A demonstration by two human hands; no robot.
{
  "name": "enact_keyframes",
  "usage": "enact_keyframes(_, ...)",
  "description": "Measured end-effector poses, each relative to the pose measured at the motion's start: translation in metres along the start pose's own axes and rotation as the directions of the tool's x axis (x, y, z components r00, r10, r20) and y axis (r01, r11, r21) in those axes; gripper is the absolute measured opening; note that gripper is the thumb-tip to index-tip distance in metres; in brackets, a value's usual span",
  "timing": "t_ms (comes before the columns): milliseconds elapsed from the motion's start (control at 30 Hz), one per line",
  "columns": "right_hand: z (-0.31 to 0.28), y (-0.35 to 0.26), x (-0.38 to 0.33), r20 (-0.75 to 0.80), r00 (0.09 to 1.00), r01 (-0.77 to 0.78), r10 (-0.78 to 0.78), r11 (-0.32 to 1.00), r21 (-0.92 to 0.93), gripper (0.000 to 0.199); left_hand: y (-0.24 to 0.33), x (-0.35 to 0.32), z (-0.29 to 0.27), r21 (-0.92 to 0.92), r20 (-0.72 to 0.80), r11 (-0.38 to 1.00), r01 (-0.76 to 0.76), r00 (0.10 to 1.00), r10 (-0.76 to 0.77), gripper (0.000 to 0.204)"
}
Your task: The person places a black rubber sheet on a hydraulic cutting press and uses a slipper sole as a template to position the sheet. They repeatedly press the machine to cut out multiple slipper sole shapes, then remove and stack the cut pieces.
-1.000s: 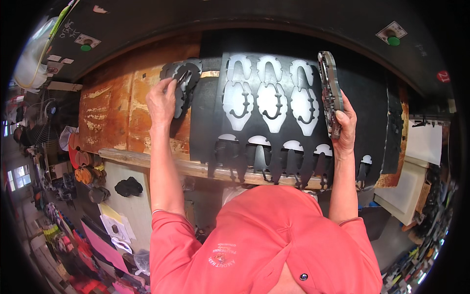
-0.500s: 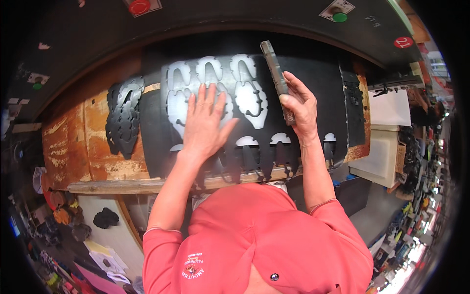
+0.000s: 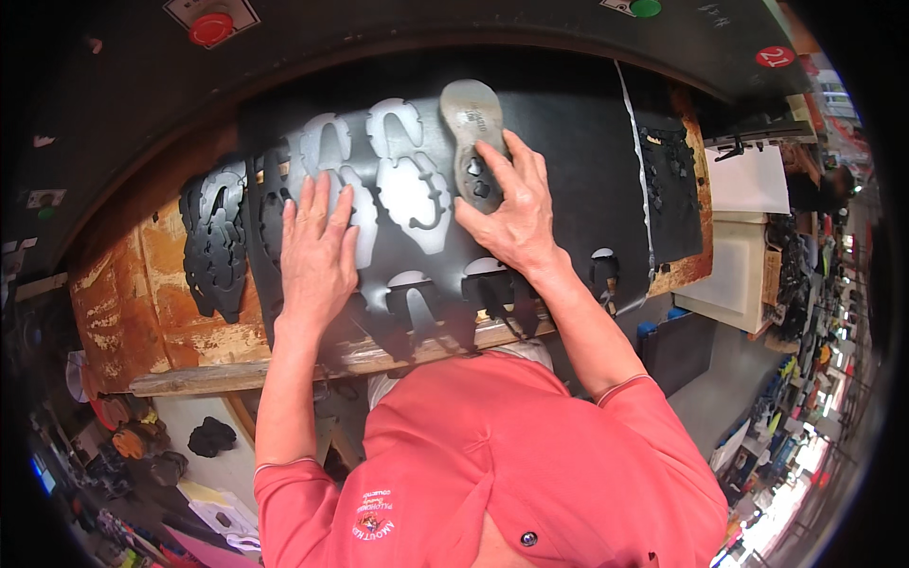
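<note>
A black sheet (image 3: pixel 568 161) lies over the bench, with several shaped holes cut through it and a white surface (image 3: pixel 405 194) showing in them. My left hand (image 3: pixel 317 251) rests flat on the left part of this sheet, fingers spread, holding nothing. In my right hand (image 3: pixel 516 208) is a grey, sole-shaped cutting die (image 3: pixel 471 104), gripped by thumb and fingers along its narrower end. The die lies face-on over the sheet, just right of the holes; whether its whole edge touches the sheet I cannot tell.
Left of the sheet, a stack of black cut pieces (image 3: pixel 216 241) sits on worn brown wood (image 3: pixel 142 275). A dark machine beam (image 3: pixel 379 24) with a red button (image 3: pixel 210 28) and a green button (image 3: pixel 646 8) spans the far side. More black scraps (image 3: pixel 672 189) lie at the right.
The black sheet has slid left with my left hand on it. My right hand has turned the die from edge-on to flat and brought it left over the sheet.
</note>
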State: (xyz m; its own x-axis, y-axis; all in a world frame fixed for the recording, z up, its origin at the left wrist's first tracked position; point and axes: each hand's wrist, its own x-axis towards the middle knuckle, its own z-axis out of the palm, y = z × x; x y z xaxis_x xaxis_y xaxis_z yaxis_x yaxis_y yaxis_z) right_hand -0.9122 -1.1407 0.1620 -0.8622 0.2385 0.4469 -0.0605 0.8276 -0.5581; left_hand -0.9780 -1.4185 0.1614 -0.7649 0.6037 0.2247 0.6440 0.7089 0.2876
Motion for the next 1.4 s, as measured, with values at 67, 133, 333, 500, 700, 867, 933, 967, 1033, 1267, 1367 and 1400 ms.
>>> enact_keyframes(67,0.006,-0.003,0.001,-0.002,0.999,0.033,-0.033,0.999,0.019,0.068,-0.007,-0.005,-0.002,-0.03,-0.002,1.0,0.004,1.0,-0.004,0.05)
enact_keyframes(133,0.009,-0.003,0.002,0.005,0.998,0.065,-0.065,0.997,0.029,0.065,-0.009,-0.007,-0.002,-0.007,0.024,1.0,0.021,1.0,-0.021,0.051)
enact_keyframes(333,0.008,0.0,0.006,0.028,0.996,0.078,-0.08,0.995,0.061,0.067,-0.002,-0.001,-0.001,0.022,-0.034,1.0,0.01,0.999,-0.009,0.051)
enact_keyframes(500,-0.008,0.005,-0.01,0.094,0.995,-0.034,0.017,0.983,0.179,0.076,0.024,-0.023,-0.025,-0.209,-0.214,0.978,-0.002,0.976,-0.044,0.044)
enact_keyframes(700,-0.002,0.008,-0.027,-0.063,0.998,0.041,-0.03,0.985,0.168,0.073,0.108,-0.083,-0.016,-0.588,-0.178,0.805,-0.074,0.983,-0.04,0.01)
enact_keyframes(867,-0.013,0.015,-0.022,-0.058,0.998,0.004,0.014,0.956,0.293,0.063,0.108,-0.087,0.024,-0.231,-0.317,0.959,-0.165,0.944,0.086,0.021)
enact_keyframes(933,-0.034,0.015,-0.021,-0.107,0.982,-0.083,0.153,0.871,0.484,0.049,0.104,-0.089,0.027,-0.217,-0.351,0.959,-0.18,0.931,0.096,0.022)
enact_keyframes(967,-0.049,0.017,-0.019,-0.256,0.961,0.001,0.109,0.918,0.397,0.033,0.104,-0.089,0.027,-0.195,-0.338,0.966,-0.167,0.937,0.093,0.021)
enact_keyframes(1033,-0.082,0.022,-0.012,-0.372,0.899,0.001,0.23,0.85,0.527,0.014,0.105,-0.091,0.026,-0.185,-0.345,0.97,-0.156,0.935,0.084,0.019)
enact_keyframes(1267,-0.151,0.063,0.006,-0.404,0.906,0.026,0.125,0.938,0.347,0.017,0.108,-0.09,0.029,-0.179,-0.411,0.98,-0.083,0.912,0.003,0.019)
enact_keyframes(1367,-0.141,0.066,-0.052,-0.303,0.925,-0.093,0.228,0.911,0.402,0.017,0.108,-0.089,0.03,-0.152,-0.49,0.979,-0.136,0.87,0.044,0.019)
enact_keyframes(1400,-0.134,0.063,-0.077,-0.273,0.934,-0.101,0.231,0.903,0.418,0.016,0.108,-0.09,0.03,-0.16,-0.456,0.983,-0.09,0.89,0.007,0.018)
